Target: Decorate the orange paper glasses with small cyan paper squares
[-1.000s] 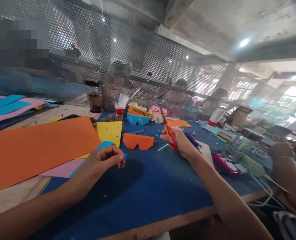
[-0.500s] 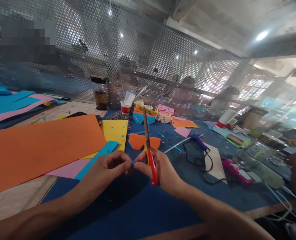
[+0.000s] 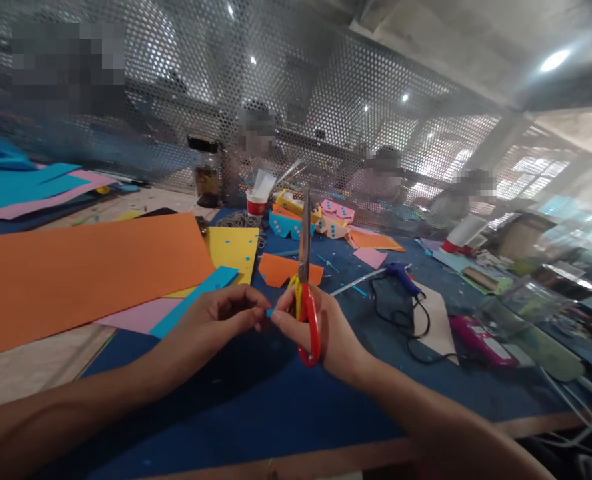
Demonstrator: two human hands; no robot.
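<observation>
Between the fingertips of both hands is a tiny blue paper piece (image 3: 269, 313). My left hand (image 3: 226, 317) pinches one end of it, and the fingertips of my right hand (image 3: 321, 327) meet the other end. Red-and-yellow scissors (image 3: 310, 327) also rest in my right hand, blades pointing up and away. Beyond the hands lies an orange cut paper shape (image 3: 276, 270). A blue paper strip (image 3: 191, 303) lies just behind my left hand, beside a yellow sheet (image 3: 231, 250) dotted with small blue bits.
A large orange sheet (image 3: 86, 280) covers the left side. At the back stand a lidded jar (image 3: 207, 177), a paper cup (image 3: 257, 202) and folded blue paper shapes (image 3: 286, 227). On the right are a blue glue gun (image 3: 402, 277) with its cord and a magenta device (image 3: 483, 340).
The view has shifted slightly. The scissors in my right hand have turned more upright, showing more of the yellow handle. Both hands still meet at the small blue piece.
</observation>
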